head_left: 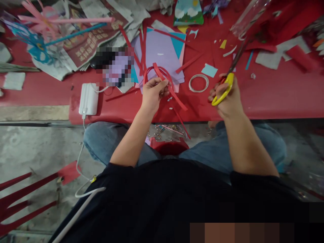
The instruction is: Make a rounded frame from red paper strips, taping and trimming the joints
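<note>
Between the thumb and fingers of my left hand [154,92] are looped red paper strips [178,98], their loose ends hanging down past the table edge. My right hand [229,98] grips a pair of scissors [230,86] by its yellow handle, with the dark blades pointing up and away to the right. Whether the blades are apart is hard to make out. Beneath and beyond the left hand lie lilac paper sheets [162,50] over blue and pink ones, with more red strips across them. A roll of clear tape [198,83] sits between the two hands.
On the red table [278,98], a white power bank [88,99] with a cable stands at the left. Newspapers [88,44] and pink and blue paper crafts [42,50] fill the far left. Paper scraps [209,70] and a clear plastic wrap [249,17] lie toward the right.
</note>
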The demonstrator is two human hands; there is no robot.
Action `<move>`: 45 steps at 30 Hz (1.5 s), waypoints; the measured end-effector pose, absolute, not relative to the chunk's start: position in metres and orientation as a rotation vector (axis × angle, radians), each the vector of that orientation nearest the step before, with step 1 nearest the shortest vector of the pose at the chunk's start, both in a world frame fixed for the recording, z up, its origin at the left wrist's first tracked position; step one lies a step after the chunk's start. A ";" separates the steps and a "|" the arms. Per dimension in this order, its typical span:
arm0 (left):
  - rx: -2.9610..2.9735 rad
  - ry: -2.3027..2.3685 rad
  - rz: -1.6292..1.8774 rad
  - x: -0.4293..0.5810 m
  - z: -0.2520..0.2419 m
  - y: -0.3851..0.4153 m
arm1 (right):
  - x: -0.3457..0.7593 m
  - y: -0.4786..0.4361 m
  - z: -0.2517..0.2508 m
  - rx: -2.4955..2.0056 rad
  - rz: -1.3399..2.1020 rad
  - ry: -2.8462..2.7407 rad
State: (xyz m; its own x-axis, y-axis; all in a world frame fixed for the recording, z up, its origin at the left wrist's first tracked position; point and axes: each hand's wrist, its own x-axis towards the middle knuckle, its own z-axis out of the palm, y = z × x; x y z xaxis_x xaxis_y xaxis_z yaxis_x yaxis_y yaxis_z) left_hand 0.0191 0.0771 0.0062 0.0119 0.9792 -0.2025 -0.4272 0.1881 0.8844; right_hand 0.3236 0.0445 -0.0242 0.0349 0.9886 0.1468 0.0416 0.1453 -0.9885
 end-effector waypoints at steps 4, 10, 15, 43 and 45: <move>0.704 1.048 1.261 0.021 0.007 0.084 | 0.286 0.020 0.002 -1.068 1.053 -1.098; 0.791 1.064 1.301 0.028 0.010 0.085 | 0.257 0.006 0.004 -1.178 0.985 -1.090; 0.738 1.016 1.251 0.028 0.020 0.082 | 0.249 -0.007 0.011 -1.144 1.024 -1.103; 0.634 1.034 1.356 0.058 -0.005 0.063 | 0.203 -0.033 -0.010 -1.202 1.423 -1.249; 0.629 1.028 1.341 0.059 -0.008 0.061 | 0.201 -0.031 -0.010 -1.208 1.405 -1.240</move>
